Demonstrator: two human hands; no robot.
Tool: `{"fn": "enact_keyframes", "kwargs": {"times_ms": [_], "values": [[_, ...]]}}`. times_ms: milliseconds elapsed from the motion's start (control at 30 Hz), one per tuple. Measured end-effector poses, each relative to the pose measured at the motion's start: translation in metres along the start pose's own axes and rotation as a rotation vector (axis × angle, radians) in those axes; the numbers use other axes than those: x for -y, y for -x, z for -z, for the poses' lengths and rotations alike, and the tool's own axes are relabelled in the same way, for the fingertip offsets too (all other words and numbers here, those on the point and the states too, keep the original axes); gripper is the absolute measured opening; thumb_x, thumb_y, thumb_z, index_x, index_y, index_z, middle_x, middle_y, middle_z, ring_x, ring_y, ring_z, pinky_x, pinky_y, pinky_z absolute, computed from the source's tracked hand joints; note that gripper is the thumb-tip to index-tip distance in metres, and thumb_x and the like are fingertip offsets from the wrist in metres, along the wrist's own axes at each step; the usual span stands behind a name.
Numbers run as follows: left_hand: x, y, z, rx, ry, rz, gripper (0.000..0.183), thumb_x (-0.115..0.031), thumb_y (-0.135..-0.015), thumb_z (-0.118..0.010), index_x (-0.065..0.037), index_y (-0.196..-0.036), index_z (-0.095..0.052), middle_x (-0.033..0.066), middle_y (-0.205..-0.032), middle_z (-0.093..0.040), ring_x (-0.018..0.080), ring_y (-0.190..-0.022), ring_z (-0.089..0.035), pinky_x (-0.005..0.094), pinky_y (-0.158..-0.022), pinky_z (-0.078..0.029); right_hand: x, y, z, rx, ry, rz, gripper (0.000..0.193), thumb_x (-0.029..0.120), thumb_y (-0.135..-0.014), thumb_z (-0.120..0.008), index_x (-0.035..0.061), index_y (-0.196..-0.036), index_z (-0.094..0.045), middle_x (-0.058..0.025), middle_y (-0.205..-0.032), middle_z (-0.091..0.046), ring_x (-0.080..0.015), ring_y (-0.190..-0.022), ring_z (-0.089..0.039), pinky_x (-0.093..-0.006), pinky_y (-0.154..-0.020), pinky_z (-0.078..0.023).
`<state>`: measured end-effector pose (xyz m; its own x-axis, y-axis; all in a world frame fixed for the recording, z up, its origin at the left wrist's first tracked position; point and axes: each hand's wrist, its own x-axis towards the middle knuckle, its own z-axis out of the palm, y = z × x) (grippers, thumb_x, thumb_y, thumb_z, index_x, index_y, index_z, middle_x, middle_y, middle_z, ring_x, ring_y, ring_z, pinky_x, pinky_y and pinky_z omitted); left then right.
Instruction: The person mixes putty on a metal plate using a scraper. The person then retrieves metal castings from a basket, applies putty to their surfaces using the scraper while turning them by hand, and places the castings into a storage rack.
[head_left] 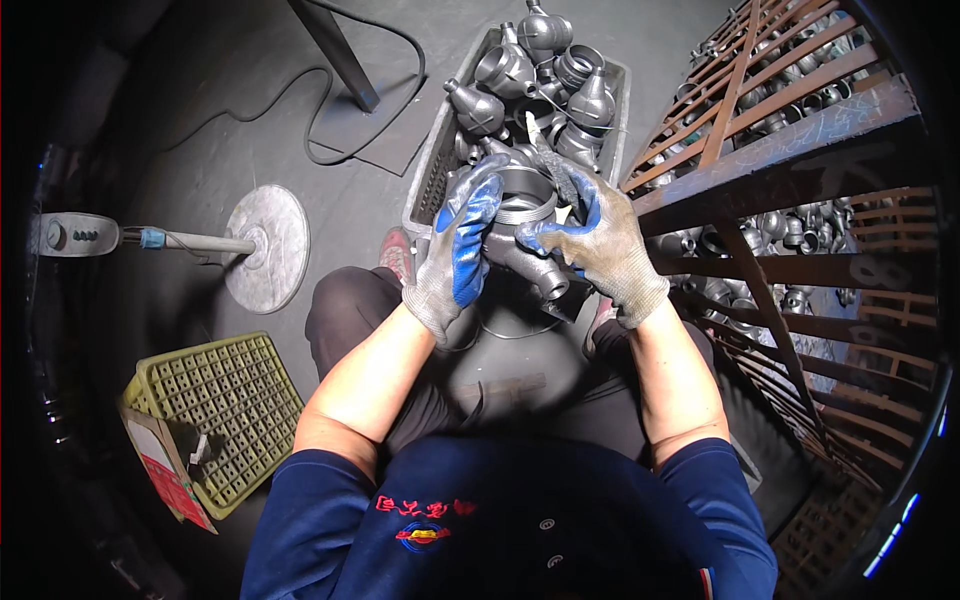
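Observation:
A grey metal pipe-fitting casting (522, 225) is held up in front of me, its wide threaded mouth facing upward and a narrower spout slanting toward me. My left hand (465, 230), in a grey-and-blue work glove, is closed against the casting's left side. On the other side, my right hand (600, 235) wears a dirtier matching glove, its thumb pressed to the casting just below the threads. A slim pale-tipped piece (533, 128) sticks out by the right fingers; what it is, and how it is held, I cannot make out. The far side of the casting is hidden.
Beyond my hands a grey plastic crate (427, 185) is heaped with similar castings (590, 100). At right stands a rusty metal cage (790, 150) with more castings. A round-based stand (268, 250) and yellow-green crate (225, 410) are at left; a cable (330, 100) crosses the floor.

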<state>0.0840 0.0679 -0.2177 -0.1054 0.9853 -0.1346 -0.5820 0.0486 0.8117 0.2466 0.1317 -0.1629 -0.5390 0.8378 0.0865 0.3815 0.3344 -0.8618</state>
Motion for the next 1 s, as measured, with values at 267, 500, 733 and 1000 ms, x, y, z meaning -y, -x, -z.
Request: {"fn": "enact_keyframes", "kwargs": {"times_ms": [267, 500, 733, 1000], "values": [[-0.028, -0.004, -0.012, 0.096, 0.521, 0.285, 0.064, -0.053, -0.092, -0.034, -0.001, -0.128, -0.045, 0.0144, -0.120, -0.055, 0.0250, -0.107, -0.057, 0.0401, -0.094, -0.046, -0.006, 0.004, 0.010, -0.140, -0.681, -0.365, 0.028, 0.013, -0.084, -0.065, 0.0021, -0.109, -0.060, 0.0052, -0.072, -0.055, 0.0004, -0.054, -0.041, -0.0162, -0.048, -0.034], [-0.029, -0.005, -0.010, 0.115, 0.636, 0.340, 0.076, -0.065, -0.087, -0.032, -0.003, -0.129, -0.045, 0.0167, -0.120, -0.054, 0.0277, -0.107, -0.056, 0.0436, -0.093, -0.045, -0.001, 0.012, 0.004, -0.153, -0.796, -0.321, 0.026, 0.011, -0.087, -0.057, -0.0026, -0.109, -0.059, -0.0050, -0.081, -0.064, -0.0034, -0.049, -0.045, -0.0179, -0.043, -0.037], [-0.033, -0.005, -0.010, 0.091, 0.674, 0.349, 0.072, -0.061, -0.088, -0.031, -0.002, -0.128, -0.046, 0.0160, -0.123, -0.053, 0.0294, -0.109, -0.055, 0.0449, -0.094, -0.044, 0.008, 0.021, -0.001, -0.120, -0.759, -0.233, 0.024, 0.007, -0.085, -0.060, -0.0003, -0.108, -0.061, -0.0022, -0.082, -0.063, -0.0009, -0.051, -0.043, -0.0158, -0.044, -0.035], [-0.034, -0.008, -0.003, 0.101, 0.635, 0.378, 0.071, -0.061, -0.089, -0.028, -0.004, -0.129, -0.044, 0.0153, -0.122, -0.052, 0.0290, -0.104, -0.057, 0.0433, -0.090, -0.047, 0.013, 0.026, -0.009, -0.163, -0.489, -0.031, 0.032, 0.006, -0.081, -0.066, -0.0006, -0.111, -0.060, -0.0048, -0.097, -0.062, -0.0076, -0.084, -0.056, -0.0230, -0.077, -0.046]]}}
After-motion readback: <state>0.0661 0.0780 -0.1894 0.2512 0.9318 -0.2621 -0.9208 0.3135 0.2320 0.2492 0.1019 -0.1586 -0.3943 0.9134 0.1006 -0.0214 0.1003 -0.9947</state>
